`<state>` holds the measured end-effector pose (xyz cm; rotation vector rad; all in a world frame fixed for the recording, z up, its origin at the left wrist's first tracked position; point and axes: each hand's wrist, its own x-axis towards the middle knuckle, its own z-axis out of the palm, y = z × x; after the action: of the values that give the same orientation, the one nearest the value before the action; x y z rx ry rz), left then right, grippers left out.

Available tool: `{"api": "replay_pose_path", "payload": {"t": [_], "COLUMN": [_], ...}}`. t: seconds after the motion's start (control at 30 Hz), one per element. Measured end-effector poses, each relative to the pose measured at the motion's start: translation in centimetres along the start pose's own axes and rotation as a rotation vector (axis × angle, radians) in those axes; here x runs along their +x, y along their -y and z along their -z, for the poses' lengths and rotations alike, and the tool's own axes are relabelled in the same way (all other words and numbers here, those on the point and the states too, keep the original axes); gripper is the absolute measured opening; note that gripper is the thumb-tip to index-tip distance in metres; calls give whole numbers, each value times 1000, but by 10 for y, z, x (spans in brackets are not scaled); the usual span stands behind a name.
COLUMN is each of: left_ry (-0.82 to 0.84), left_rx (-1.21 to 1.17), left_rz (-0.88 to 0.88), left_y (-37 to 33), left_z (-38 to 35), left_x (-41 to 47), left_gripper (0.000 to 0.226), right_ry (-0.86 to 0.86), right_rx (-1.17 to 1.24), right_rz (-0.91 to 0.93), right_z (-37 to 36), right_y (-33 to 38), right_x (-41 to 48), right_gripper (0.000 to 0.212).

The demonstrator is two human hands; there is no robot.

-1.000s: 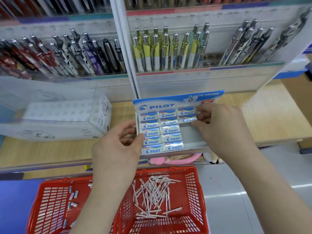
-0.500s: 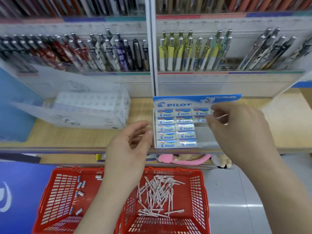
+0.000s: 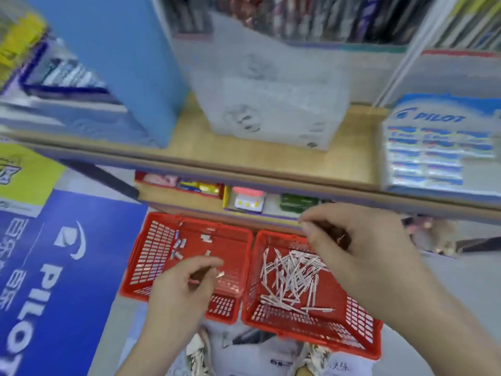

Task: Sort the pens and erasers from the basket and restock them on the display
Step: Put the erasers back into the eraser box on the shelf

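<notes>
Two red baskets stood side by side on the floor, below the wooden shelf [image 3: 271,158]. The left basket [image 3: 151,256] held a few small erasers [image 3: 179,244], scattered near its far wall. The right basket [image 3: 360,321] held a loose pile of white pens [image 3: 292,275] in its middle.

The left hand [image 3: 181,289] hovered over the left basket, near its front part. Its fingers were half curled with the thumb and forefinger close together; the picture was too blurred to tell if they pinched something. One eraser [image 3: 220,274] lay just beside the fingertips [image 3: 217,263].

The right hand [image 3: 360,248] was above the far side of the right basket, over the pens. Its fingers were bent inward, loosely closed, and I cannot tell if something was inside.

On the shelf, at the right of both baskets, stood the eraser box [image 3: 436,118] with the word PILOT on its blue card and rows of erasers inside. A clear plastic box [image 3: 271,104] stood on the shelf behind the baskets. A blue board [image 3: 67,267] stood at the left of the left basket.
</notes>
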<state>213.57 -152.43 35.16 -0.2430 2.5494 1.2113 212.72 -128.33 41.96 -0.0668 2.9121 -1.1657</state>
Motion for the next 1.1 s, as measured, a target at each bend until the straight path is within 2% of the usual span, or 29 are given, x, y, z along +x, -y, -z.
{"api": "replay_pose_path", "payload": {"t": [0.2, 0.3, 0.47, 0.63, 0.77, 1.03, 1.1], "left_ry": [20, 48, 77, 138, 150, 196, 233], "left_rx": [138, 206, 297, 425, 490, 749, 869], "left_rz": [111, 155, 222, 221, 119, -24, -62], "left_y": [141, 210, 307, 399, 474, 590, 605], "left_z": [65, 91, 101, 55, -3, -100, -113], "left_x": [7, 20, 60, 115, 178, 307, 327], "left_gripper": [29, 21, 23, 32, 36, 71, 77], "right_ry": [149, 253, 320, 438, 416, 493, 459], "right_rx": [-21, -10, 49, 18, -15, -49, -71], "right_rz": [-102, -225, -444, -548, -596, -662, -708], "right_z": [-143, -223, -358, -468, -562, -728, -756], "right_y": [25, 27, -1, -63, -129, -232, -246], "right_x": [-4, -9, -20, -13, 10, 39, 42], "right_gripper": [12, 21, 33, 56, 76, 108, 113]}}
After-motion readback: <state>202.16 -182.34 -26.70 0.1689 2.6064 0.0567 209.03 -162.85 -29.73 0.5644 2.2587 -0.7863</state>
